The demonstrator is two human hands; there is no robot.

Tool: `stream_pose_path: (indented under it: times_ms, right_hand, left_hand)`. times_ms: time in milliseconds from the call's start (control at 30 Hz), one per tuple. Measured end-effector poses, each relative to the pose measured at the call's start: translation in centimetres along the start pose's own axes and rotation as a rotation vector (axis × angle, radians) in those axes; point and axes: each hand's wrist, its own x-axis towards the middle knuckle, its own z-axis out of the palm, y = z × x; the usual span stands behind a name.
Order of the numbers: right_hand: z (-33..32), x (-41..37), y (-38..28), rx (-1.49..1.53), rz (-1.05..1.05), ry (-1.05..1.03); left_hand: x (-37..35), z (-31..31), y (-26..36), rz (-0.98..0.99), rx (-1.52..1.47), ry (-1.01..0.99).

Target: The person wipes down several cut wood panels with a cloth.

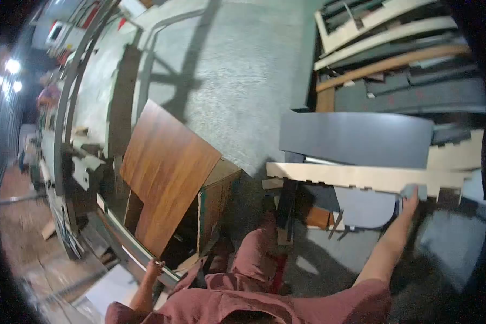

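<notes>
Out to the right, my right hand is at the lower edge of a long pale notched board, near its right end; its fingers are too blurred to read. A dark grey panel lies just beyond that board. At the lower left, my left hand is by a long light-edged strip, its fingers small and indistinct. Beside it, a brown wood-grain panel leans at a tilt over an open box.
Stacked boards and strips fill the upper right. A light grey rounded panel lies below the pale board. Metal framework runs along the left, with a person far behind it. Loose offcuts lie on the floor.
</notes>
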Motion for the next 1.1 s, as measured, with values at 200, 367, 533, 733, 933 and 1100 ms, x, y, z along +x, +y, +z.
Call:
stream_pose_path:
  times_ms: [200,367,533,733,933,1100]
  right_hand:
    - [0.3,-1.4,-1.5,0.102,0.030,0.014]
    - [1.6,-3.0,-2.7,0.524,-0.059,0.042]
    - [5.2,-13.8,-13.0,0.568,0.025,0.096]
    - [11.4,-23.8,-21.6,0.654,-0.104,-0.140]
    - [22.6,-33.7,-27.8,0.474,-0.457,-0.702]
    - [26.3,-48.6,-35.0,0.553,-0.268,-1.060]
  left_hand:
    - [-5.2,2.6,4.2,0.300,0.072,0.111]
    - [-6.2,3.3,3.6,0.327,0.249,0.039]
    - [-9.3,3.5,4.9,0.249,-0.151,-0.039]
    - [-12.9,4.3,9.8,0.640,-0.206,0.069]
    - [-22.3,-0.7,21.3,1.195,-0.732,0.004]
    - [-33.4,-7.6,23.7,1.583,-0.377,0.465]
